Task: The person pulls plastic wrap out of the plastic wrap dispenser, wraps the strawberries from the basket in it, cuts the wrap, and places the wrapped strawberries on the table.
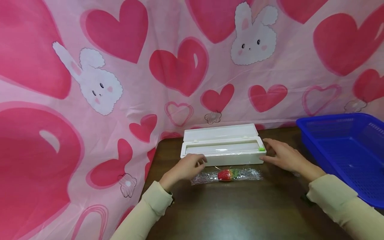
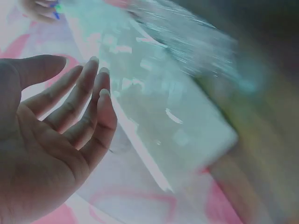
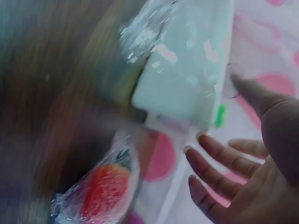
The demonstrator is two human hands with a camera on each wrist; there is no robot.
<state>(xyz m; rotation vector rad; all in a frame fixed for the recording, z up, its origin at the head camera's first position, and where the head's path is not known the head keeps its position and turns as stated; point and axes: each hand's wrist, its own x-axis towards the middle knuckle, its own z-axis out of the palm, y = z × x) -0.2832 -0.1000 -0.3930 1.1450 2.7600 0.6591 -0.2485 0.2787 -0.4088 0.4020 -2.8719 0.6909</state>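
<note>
A long white cling film dispenser [image 1: 231, 160] lies on the table with its lid [image 1: 220, 133] raised at the back. A green slider [image 1: 262, 149] sits at its right end. In front lies a strawberry-like red item [image 1: 225, 175] with a green end, wrapped in clear film twisted out to both sides. My left hand [image 1: 188, 165] is at the dispenser's left front corner, fingers loosely bent and holding nothing. By the right end is my right hand [image 1: 283, 154], fingers spread and holding nothing. Whether either hand touches the dispenser, I cannot tell.
A blue plastic basket [image 1: 312, 143] stands on the right, beside my right forearm. Another film-wrapped red item [image 3: 105, 193] appears low in the right wrist view. Behind the brown table [image 1: 225, 210] hangs a pink cloth [image 1: 180, 20] with hearts and rabbits.
</note>
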